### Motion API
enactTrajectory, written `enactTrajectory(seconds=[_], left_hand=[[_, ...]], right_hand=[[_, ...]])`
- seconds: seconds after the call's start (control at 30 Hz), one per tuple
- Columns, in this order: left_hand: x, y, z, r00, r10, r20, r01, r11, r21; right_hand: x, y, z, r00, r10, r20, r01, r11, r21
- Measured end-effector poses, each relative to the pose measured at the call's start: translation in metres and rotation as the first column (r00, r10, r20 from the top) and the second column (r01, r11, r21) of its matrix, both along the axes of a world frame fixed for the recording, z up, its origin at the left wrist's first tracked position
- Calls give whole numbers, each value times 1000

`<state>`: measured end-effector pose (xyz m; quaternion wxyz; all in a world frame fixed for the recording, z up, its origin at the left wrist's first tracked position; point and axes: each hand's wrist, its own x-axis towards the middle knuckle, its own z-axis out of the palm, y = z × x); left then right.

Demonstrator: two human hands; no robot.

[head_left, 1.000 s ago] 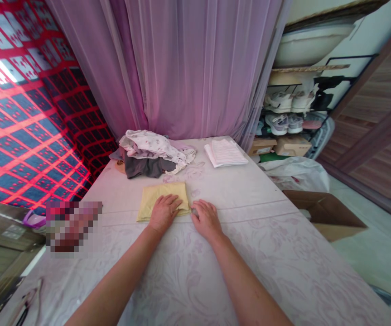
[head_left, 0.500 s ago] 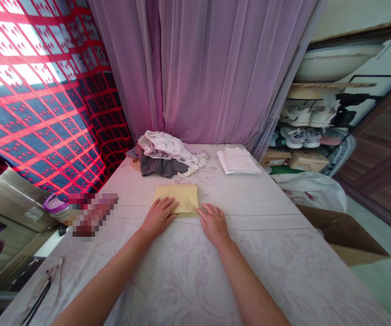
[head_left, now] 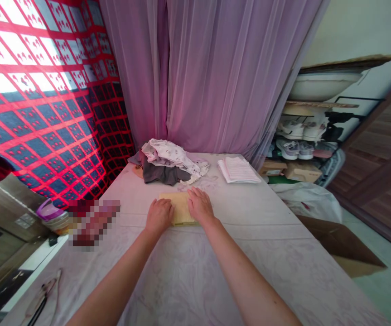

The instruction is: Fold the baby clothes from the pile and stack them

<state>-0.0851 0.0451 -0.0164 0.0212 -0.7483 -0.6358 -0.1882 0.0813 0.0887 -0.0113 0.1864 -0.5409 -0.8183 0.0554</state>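
Observation:
On the pale patterned cover, a folded yellow cloth (head_left: 182, 209) lies flat in front of me. My left hand (head_left: 160, 215) rests over its left end, with the fingers laid forward and slightly bent. Across the right end lies my right hand (head_left: 200, 205), fingers stretched out over the fabric. Both ends of the cloth are partly hidden under my hands. Behind it sits a loose heap of clothes (head_left: 168, 158), with a white printed garment on top of dark grey ones. A folded white striped cloth (head_left: 239, 170) lies farther back on the right.
Purple curtains (head_left: 209, 81) hang behind the covered surface (head_left: 249, 262). Cables (head_left: 44, 296) lie at the front left, near a blurred reddish patch. To the right stand an open cardboard box (head_left: 341, 244), a white plastic bag (head_left: 311, 199) and a rack with shoes (head_left: 293, 147).
My right hand has moved from beside the cloth onto its right end. My left hand has slid outward to the left end. The camera view has shifted slightly.

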Motion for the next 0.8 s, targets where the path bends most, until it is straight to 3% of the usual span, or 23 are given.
enactTrajectory(seconds=[0.07,0.17,0.27,0.4,0.53,0.8], left_hand=[[10,19,-1,1000,-16,18,16,999,34],[17,41,-16,999,1,37,-1,1000,-13],[12,50,-37,997,69,18,-67,994,-83],[1,52,-56,995,96,-15,-97,989,-114],[-1,54,-56,993,115,-28,-117,986,-115],[-4,52,-44,981,192,-29,-194,950,-244]], right_hand=[[-12,9,-5,998,20,55,-16,997,-80],[-22,12,-23,994,41,99,-21,980,-200],[-24,10,-39,996,24,89,-6,981,-193],[-22,11,-43,995,-12,100,31,980,-195],[-22,15,-41,988,-104,116,128,966,-225],[-23,22,-42,966,-234,112,257,923,-287]])
